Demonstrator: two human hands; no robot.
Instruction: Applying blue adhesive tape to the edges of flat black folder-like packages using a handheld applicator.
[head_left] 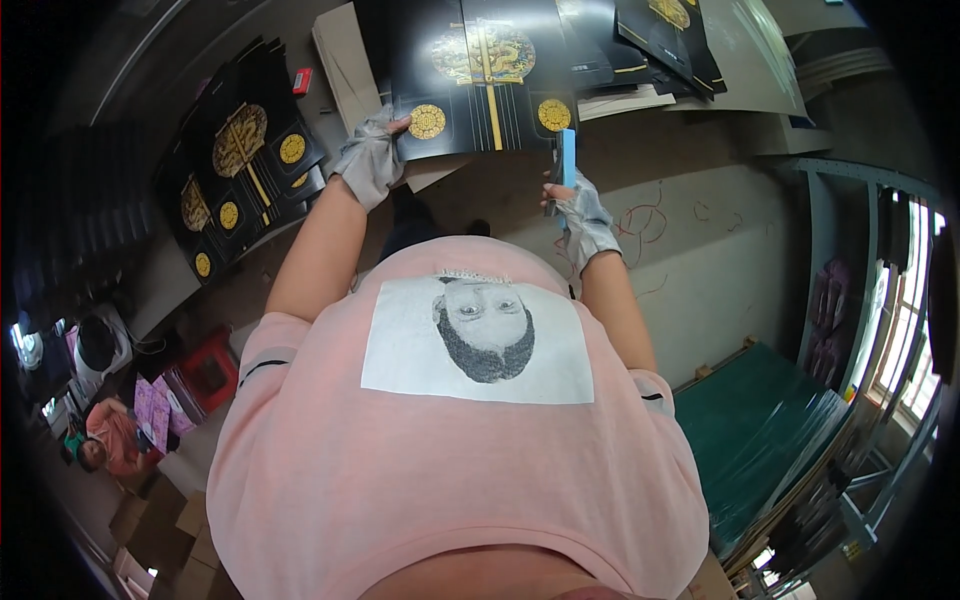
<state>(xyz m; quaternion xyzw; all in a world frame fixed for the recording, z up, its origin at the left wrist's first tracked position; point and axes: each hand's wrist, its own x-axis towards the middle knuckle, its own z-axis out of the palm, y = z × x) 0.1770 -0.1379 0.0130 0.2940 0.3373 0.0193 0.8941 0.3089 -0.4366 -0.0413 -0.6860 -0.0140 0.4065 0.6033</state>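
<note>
In front of me lies a black printed cardboard sheet with a gold round design, a gold centre stripe and two small gold discs. My left hand, in a grey-white work glove with bare fingertips, grips the sheet's near left edge, thumb on top. At the near right corner my right hand, gloved alike, is closed around a narrow blue and black hand tool that looks like a stapler. The tool's far end is at the sheet's edge; I cannot tell whether it clamps the sheet.
More black and gold sheets are stacked at the left, others at the far right of the table. Grey cardboard strips and a small red box lie beyond my left hand. Right stand a green board and a metal rack. Another person is at far left.
</note>
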